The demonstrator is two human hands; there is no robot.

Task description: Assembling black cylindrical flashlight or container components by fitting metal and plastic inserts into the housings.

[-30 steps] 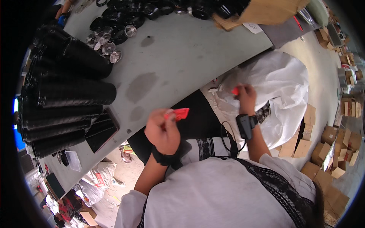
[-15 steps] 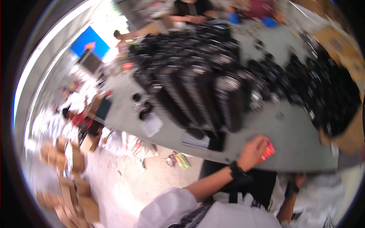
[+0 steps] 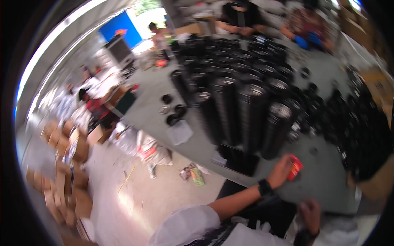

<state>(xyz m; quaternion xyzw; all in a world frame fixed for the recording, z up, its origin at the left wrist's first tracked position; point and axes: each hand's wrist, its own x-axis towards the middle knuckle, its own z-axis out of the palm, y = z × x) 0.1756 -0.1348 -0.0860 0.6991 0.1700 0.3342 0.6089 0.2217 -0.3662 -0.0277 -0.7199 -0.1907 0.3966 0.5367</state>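
My left hand is closed on a small red packet, just above the near edge of the grey table. Its fingertips are partly hidden by the packet. My right hand is at the table's near edge, to the right of the left hand and lower. Motion smears its fingers, so I cannot make out whether it holds anything. Beyond the left hand stand tall stacks of round black parts with shiny tops. A flat black object lies at the foot of these stacks.
Loose black parts are heaped along the table's right side. Several black rings and a white paper lie at left. Two people sit across the table, one wearing blue gloves. Cardboard boxes are piled on the floor.
The view has shifted, so the table sits lower and further right. My right hand has risen from below the table edge. My left hand still holds the red packet.
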